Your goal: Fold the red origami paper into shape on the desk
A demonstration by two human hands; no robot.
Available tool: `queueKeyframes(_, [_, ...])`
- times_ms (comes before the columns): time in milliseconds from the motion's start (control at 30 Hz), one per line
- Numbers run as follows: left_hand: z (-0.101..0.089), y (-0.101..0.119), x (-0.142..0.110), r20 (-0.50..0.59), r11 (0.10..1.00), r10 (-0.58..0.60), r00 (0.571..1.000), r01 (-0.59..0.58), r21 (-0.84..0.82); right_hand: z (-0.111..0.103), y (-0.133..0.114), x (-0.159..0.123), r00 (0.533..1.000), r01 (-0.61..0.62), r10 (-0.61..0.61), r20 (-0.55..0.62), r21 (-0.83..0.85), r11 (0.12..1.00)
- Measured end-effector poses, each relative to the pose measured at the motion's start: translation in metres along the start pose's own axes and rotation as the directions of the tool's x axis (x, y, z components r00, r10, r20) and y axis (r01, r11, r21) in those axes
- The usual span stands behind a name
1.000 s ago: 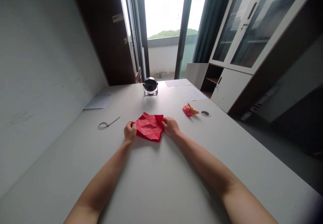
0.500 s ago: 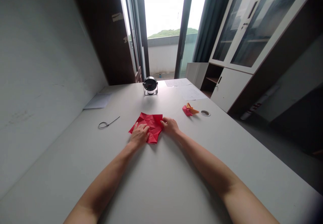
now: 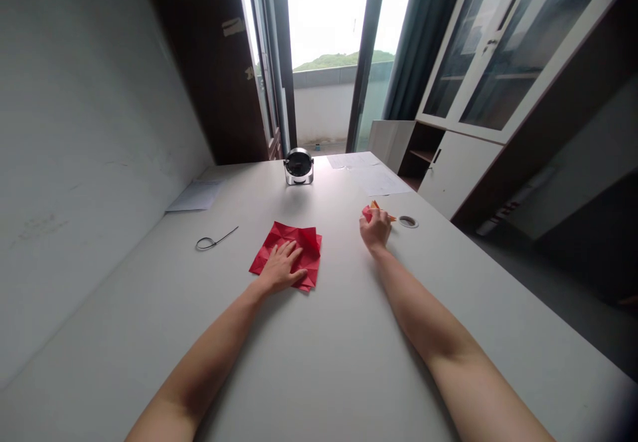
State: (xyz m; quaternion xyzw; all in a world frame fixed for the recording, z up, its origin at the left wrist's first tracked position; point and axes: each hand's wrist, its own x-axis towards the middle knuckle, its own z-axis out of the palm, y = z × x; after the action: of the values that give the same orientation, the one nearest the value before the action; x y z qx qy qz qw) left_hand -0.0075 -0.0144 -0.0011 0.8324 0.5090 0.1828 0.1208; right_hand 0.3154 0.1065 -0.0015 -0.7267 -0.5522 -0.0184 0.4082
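A creased red paper sheet (image 3: pixel 304 242) lies on the white table (image 3: pixel 319 362). My left hand (image 3: pixel 282 268) rests flat on it with the fingers stretched out. Off to the right, my right hand (image 3: pixel 375 228) is closed around a small folded red and orange paper piece (image 3: pixel 371 209), most of which is hidden behind the fingers.
A small round desk fan (image 3: pixel 298 165) stands at the far middle of the table. White paper sheets (image 3: pixel 379 180) lie at the far right, another sheet (image 3: pixel 195 195) at the far left. A black cable tie (image 3: pixel 214 240) lies left of the red paper. A cable hole (image 3: pixel 408 221) sits by my right hand.
My right hand left the red sheet's right edge and moved right to the small folded piece. My left hand went from pinching the left edge to lying flat on the sheet.
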Motion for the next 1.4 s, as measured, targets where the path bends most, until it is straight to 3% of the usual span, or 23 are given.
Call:
queueKeyframes(133, [-0.006, 0.01, 0.0, -0.089, 0.998, 0.035, 0.995, -0.039, -0.044, 0.004, 0.032, 0.011, 0.986, -0.166, 0.165, -0.02, -0.087, 0.982])
queueKeyframes(333, [-0.014, 0.022, 0.001, -0.206, 0.994, 0.069, 0.976, -0.084, -0.065, 0.012, 0.037, 0.011, 0.983, -0.146, 0.158, 0.091, -0.126, 0.981])
queueKeyframes(500, [-0.017, 0.028, 0.002, -0.25, 0.992, 0.078, 0.965, -0.101, -0.081, 0.011, 0.033, 0.011, 0.981, -0.148, 0.157, 0.112, -0.081, 0.986])
queueKeyframes(767, [-0.018, 0.032, 0.002, -0.296, 0.98, 0.085, 0.951, -0.134, -0.149, 0.014, 0.024, 0.011, 0.973, -0.089, 0.051, 0.226, 0.165, 0.982])
queueKeyframes(833, [-0.019, 0.034, 0.002, -0.306, 0.985, 0.096, 0.947, -0.135, -0.107, 0.011, 0.013, 0.006, 0.982, -0.035, -0.014, 0.189, 0.257, 0.966])
queueKeyframes(900, [-0.02, 0.035, 0.002, -0.327, 0.988, 0.095, 0.94, -0.13, -0.085, 0.005, -0.005, -0.004, 0.982, 0.137, -0.173, 0.083, 0.324, 0.936])
queueKeyframes(1000, [-0.024, 0.035, 0.002, -0.378, 0.985, 0.044, 0.925, -0.104, -0.139, -0.008, -0.04, -0.029, 0.877, 0.456, -0.48, -0.025, 0.362, 0.813])
queueKeyframes(1133, [-0.028, 0.033, 0.003, -0.472, 0.934, -0.158, 0.867, -0.023, -0.355, -0.021, -0.078, -0.066, 0.672, 0.688, -0.741, -0.011, 0.38, 0.618])
queueKeyframes(1267, [-0.027, 0.029, 0.003, -0.508, 0.86, -0.324, 0.798, 0.025, -0.509, -0.028, -0.095, -0.087, 0.538, 0.79, -0.843, -0.035, 0.369, 0.489])
queueKeyframes(1400, [-0.024, 0.027, 0.003, -0.515, 0.815, -0.366, 0.775, -0.001, -0.579, -0.031, -0.102, -0.096, 0.454, 0.83, -0.89, -0.041, 0.382, 0.406])
